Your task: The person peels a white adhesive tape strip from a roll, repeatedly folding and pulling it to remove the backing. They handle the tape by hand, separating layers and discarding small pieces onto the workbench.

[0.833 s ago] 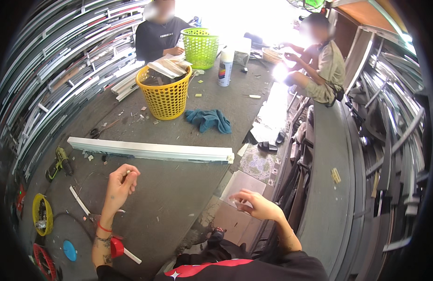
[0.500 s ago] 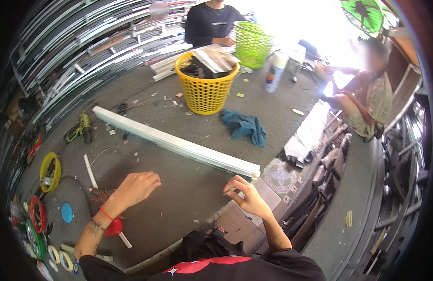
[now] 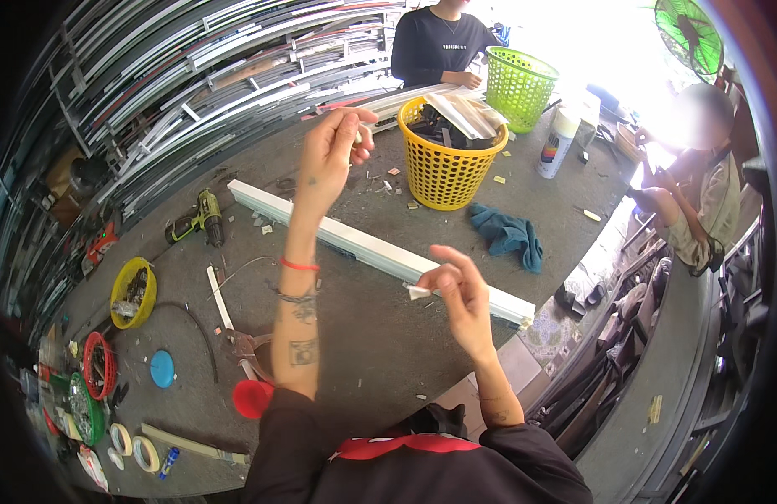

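Note:
A long white profile bar lies slantwise across the grey worktable. My left hand is raised past the bar, left of the yellow basket. Its fingers are curled together, with something small and pale between them that I cannot make out. Over the right part of the bar, my right hand pinches a small white piece between thumb and fingers. Beyond the bar sits a crumpled blue cloth. Dark and pale scraps fill the yellow basket.
A cordless drill, a yellow bowl, a red basket and tape rolls sit at the left. A spray can and green basket stand far right. Two people are beyond the table.
My left hand has gone up and away across the bar. My right hand has moved up over the bar, and a white piece now shows in it. The view has shifted left.

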Tool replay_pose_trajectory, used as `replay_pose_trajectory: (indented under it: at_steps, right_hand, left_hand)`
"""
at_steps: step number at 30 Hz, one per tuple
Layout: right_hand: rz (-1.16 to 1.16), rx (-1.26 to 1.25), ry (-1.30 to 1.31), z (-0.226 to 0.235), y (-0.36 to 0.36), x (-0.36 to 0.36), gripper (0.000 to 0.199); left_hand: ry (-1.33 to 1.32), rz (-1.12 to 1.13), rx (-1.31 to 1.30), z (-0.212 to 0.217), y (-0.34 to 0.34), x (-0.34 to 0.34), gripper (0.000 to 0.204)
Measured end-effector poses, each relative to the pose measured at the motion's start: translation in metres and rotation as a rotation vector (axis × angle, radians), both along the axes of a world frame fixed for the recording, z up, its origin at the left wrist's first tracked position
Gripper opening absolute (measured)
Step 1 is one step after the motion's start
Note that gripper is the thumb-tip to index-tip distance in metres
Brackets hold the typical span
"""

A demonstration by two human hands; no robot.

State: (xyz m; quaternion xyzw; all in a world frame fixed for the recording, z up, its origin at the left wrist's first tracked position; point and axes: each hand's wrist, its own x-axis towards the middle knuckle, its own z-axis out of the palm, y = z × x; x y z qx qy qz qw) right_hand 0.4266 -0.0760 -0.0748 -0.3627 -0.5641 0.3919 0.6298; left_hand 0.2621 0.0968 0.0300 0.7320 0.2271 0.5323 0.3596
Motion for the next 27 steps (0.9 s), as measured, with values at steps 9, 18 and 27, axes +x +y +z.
replay_pose_trajectory:
  at_steps: [9,18,27]
  right_hand:
    - [-0.106,0.001,0.345,0.014,0.035,-0.01,0.034]
    - [-0.047,0.258,0.186,0.075,0.085,-0.039,0.033]
    - [-0.294,0.485,0.069,0.101,0.104,-0.047,0.04]
  left_hand:
    - [-0.075,-0.133,-0.012,-0.036,-0.01,-0.011,0.029]
    - [-0.188,0.056,0.049,-0.014,-0.031,-0.036,0.022]
    - [-0.32,-0.149,-0.098,-0.02,-0.034,-0.02,0.026]
